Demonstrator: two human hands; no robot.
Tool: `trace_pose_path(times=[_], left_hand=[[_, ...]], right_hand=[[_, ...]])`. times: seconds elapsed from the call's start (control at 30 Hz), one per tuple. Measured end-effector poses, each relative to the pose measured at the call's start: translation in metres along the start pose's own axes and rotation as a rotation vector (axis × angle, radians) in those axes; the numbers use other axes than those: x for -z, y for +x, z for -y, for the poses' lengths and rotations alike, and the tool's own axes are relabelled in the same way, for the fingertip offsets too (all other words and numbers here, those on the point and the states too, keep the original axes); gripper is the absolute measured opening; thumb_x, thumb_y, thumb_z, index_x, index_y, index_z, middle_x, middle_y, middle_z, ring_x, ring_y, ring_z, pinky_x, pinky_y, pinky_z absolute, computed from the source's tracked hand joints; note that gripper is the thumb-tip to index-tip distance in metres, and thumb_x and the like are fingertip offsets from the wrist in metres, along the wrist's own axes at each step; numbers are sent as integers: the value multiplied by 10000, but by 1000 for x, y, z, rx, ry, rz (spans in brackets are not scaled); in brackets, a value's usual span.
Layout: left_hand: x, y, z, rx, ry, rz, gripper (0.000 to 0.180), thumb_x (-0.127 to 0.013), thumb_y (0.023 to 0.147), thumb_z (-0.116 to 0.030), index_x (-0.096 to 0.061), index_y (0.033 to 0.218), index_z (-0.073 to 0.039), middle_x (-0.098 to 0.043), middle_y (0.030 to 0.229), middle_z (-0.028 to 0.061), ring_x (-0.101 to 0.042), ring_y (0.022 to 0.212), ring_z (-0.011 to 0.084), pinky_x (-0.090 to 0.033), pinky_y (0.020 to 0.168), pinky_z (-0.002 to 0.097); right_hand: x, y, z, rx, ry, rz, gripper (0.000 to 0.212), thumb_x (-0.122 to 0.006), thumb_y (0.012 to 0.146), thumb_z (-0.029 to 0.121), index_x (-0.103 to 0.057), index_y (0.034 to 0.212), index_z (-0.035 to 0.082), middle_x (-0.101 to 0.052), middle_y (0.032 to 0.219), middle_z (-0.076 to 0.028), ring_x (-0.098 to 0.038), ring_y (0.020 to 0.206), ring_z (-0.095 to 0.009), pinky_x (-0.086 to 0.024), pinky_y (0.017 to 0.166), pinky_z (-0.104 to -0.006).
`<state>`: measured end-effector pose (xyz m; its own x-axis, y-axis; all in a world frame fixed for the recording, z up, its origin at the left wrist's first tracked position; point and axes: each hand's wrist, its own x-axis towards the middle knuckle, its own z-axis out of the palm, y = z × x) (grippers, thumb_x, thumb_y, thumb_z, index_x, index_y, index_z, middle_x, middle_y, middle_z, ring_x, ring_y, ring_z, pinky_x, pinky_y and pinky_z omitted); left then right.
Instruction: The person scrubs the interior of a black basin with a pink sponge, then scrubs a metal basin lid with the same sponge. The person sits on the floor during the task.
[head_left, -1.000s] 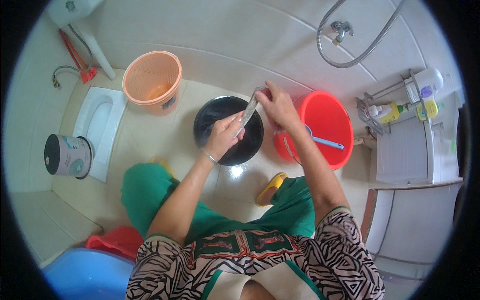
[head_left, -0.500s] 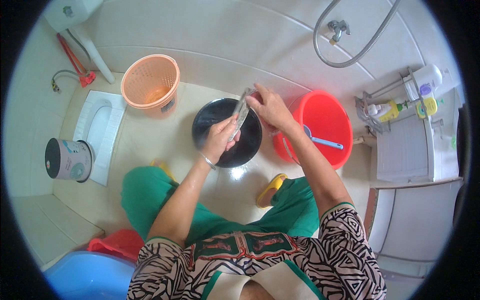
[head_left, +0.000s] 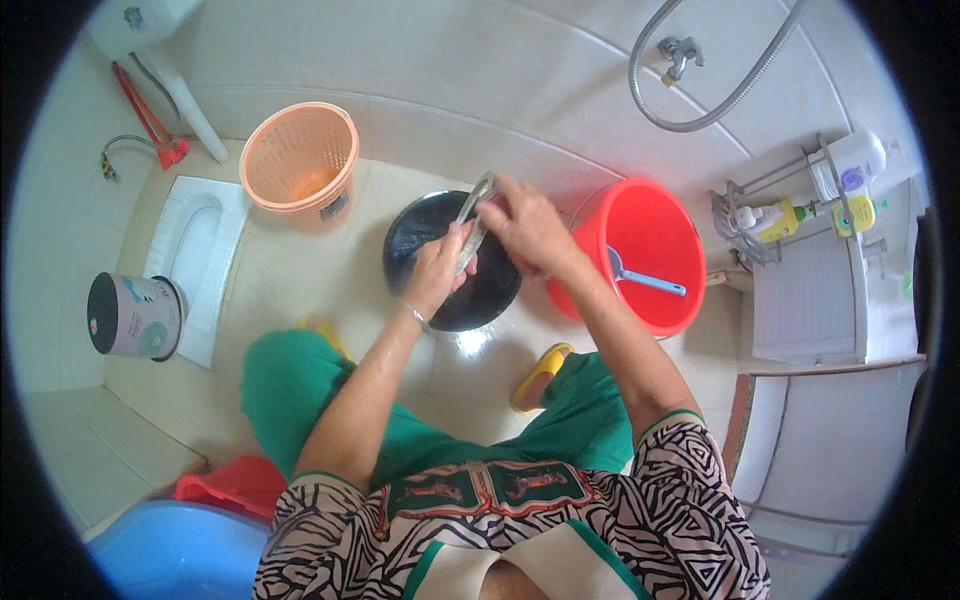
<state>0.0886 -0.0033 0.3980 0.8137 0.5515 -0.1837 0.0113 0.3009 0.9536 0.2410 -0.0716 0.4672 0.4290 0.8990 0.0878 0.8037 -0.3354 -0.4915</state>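
Observation:
My left hand (head_left: pixel 433 277) is closed around the lower end of a slim greyish thing (head_left: pixel 469 242) with a rounded top, seen almost edge-on and held tilted. Its kind is not clear. My right hand (head_left: pixel 532 225) is bent over the upper end of it, fingers curled; whatever sits under the palm is hidden. Both hands are above a round black basin (head_left: pixel 415 218) on the floor, whose inside looks wet and dark. Just right of my right hand stands a red bucket (head_left: pixel 655 230) with a blue-grey ladle (head_left: pixel 645 282) inside.
An orange perforated basket (head_left: pixel 300 160) stands by the wall. At left are a squat toilet (head_left: pixel 197 240) and a dark-lidded bin (head_left: pixel 135 315). A blue tub (head_left: pixel 180 550) and red basin (head_left: pixel 235 487) lie lower left. A tap (head_left: pixel 682 57) and bottle rack (head_left: pixel 770 220) are at right.
The greyish thing has tilted a little, with its rounded end now showing. My right hand has shifted slightly down along it. The view has moved very slightly.

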Motion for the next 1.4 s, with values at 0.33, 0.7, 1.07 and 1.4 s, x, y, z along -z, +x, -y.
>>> trace_pose_path(times=[0.33,0.7,1.07,1.4], left_hand=[[-1,-2,1,-62,21,-24,685,-228,1000,-553,-571,1276,-29,-507,646,0,-380,468,55,-291,418,215],[4,2,7,-6,-75,-127,581,-331,1005,-492,-667,998,-18,-566,673,17,-512,557,79,-373,455,226],[-1,3,4,-46,-92,-25,439,-427,1004,-360,-575,1244,-23,-552,678,11,-443,500,44,-357,464,182],[1,10,6,102,-595,193,435,-460,973,-251,-437,1360,-56,-604,861,35,-596,678,126,-489,632,244]], right_hand=[[-5,11,-2,-105,115,-78,440,-558,877,372,-576,1072,-22,-606,982,-288,-612,893,-434,-492,790,-473],[-30,-19,18,-19,-31,-124,553,-548,888,410,-489,1239,-13,-591,983,-281,-619,855,-466,-517,732,-510],[6,-2,-43,-483,1165,38,574,-677,853,360,-505,1275,10,-602,1096,-127,-588,900,-154,-503,747,-291],[-9,-5,-30,-488,1046,-110,534,-616,900,387,-524,1260,2,-629,1055,-117,-609,817,-160,-518,679,-281]])
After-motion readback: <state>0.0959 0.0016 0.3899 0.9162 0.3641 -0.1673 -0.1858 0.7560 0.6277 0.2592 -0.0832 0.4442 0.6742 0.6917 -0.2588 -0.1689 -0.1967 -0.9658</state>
